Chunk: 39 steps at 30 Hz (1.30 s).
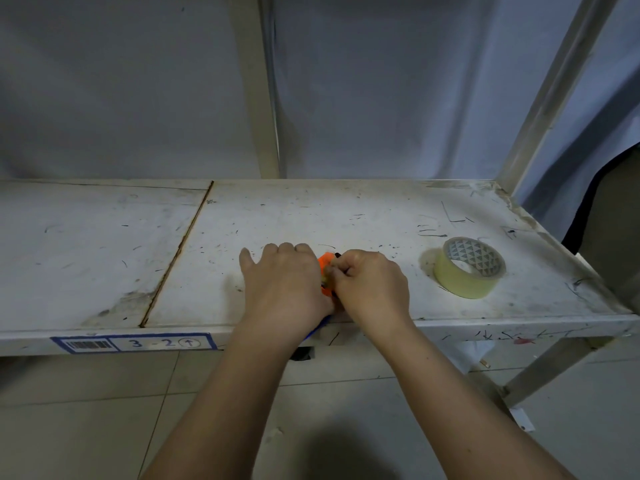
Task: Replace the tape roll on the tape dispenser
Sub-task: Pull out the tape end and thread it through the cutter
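An orange tape dispenser [325,263] lies on the white shelf [242,216], mostly hidden between my hands. My left hand [284,282] covers its left side with fingers curled over it. My right hand [369,284] grips its right side, fingertips pinching near the orange top. A blue part [318,329] shows at the shelf's front edge under my left wrist. A pale yellow tape roll [469,268] lies flat on the shelf, well to the right of my right hand and untouched.
A seam [176,254] splits the shelf surface left of my hands. A blue-framed label [133,342] reading 3-2 is on the front edge. Metal uprights [256,88] rise behind and at the right corner. Tiled floor [86,410] lies below.
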Each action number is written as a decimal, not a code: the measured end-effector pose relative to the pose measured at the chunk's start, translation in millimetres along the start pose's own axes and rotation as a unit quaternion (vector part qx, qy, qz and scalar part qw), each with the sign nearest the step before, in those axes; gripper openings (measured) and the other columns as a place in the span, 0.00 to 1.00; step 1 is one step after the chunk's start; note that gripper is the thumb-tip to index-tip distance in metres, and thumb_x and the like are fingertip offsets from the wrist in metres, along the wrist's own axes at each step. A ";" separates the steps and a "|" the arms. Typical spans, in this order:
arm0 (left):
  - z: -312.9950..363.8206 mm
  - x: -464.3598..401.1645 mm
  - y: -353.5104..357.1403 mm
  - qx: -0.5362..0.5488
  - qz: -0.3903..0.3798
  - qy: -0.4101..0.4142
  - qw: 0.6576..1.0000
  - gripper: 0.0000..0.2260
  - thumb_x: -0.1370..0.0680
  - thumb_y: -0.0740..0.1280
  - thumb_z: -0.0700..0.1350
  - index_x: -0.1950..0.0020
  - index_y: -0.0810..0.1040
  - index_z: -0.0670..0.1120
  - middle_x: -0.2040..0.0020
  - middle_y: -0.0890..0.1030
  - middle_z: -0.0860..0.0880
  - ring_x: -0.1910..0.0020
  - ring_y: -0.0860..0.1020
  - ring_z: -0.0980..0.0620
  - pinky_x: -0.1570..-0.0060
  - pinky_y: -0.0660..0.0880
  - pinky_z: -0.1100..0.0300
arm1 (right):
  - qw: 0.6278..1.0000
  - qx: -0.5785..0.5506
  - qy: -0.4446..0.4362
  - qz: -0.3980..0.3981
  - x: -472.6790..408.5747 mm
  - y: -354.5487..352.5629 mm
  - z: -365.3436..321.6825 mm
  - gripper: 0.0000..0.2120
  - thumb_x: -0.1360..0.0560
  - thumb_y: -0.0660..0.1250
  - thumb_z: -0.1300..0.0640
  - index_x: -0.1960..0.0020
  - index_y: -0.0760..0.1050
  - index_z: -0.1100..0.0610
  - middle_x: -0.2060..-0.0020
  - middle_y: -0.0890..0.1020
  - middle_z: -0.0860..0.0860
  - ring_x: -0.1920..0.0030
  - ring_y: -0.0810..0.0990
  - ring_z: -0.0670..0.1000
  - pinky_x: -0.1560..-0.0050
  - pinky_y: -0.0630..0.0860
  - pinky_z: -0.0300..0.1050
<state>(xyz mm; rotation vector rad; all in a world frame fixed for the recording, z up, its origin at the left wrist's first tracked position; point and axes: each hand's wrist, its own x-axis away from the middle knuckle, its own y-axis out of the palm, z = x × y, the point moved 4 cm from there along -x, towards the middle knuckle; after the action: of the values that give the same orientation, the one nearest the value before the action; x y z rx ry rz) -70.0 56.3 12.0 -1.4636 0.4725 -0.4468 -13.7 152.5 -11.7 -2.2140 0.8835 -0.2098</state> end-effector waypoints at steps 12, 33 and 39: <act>-14.3 -2.2 -0.8 0.084 0.057 -0.005 0.995 0.20 0.34 0.70 0.55 0.46 0.72 0.49 0.52 0.78 0.51 0.52 0.75 0.49 0.43 0.71 0.48 | 0.999 -0.017 0.027 0.021 -7.8 -17.2 5.3 0.07 0.28 0.67 0.51 0.64 0.80 0.50 0.66 0.83 0.46 0.62 0.79 0.49 0.66 0.72 0.41; -30.0 2.5 -5.2 0.130 0.067 0.010 0.989 0.24 0.35 0.73 0.56 0.43 0.70 0.52 0.50 0.76 0.52 0.54 0.73 0.53 0.60 0.72 0.58 | 0.950 -0.253 0.144 0.110 -36.2 -51.4 47.3 0.12 0.34 0.71 0.54 0.74 0.75 0.52 0.69 0.81 0.47 0.56 0.81 0.55 0.47 0.75 0.54; -29.7 2.4 -3.1 0.147 0.065 0.011 0.987 0.26 0.35 0.73 0.56 0.42 0.70 0.52 0.48 0.77 0.53 0.54 0.72 0.54 0.60 0.70 0.60 | 0.928 -0.314 0.164 0.113 -37.1 -49.3 52.3 0.10 0.33 0.73 0.57 0.70 0.74 0.52 0.65 0.81 0.47 0.55 0.80 0.52 0.51 0.72 0.46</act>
<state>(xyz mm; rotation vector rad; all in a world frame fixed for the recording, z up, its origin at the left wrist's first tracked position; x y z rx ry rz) -84.5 30.2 13.6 -1.1372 0.4945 -0.4113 5.2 231.2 -11.5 -2.6711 1.5556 -0.2087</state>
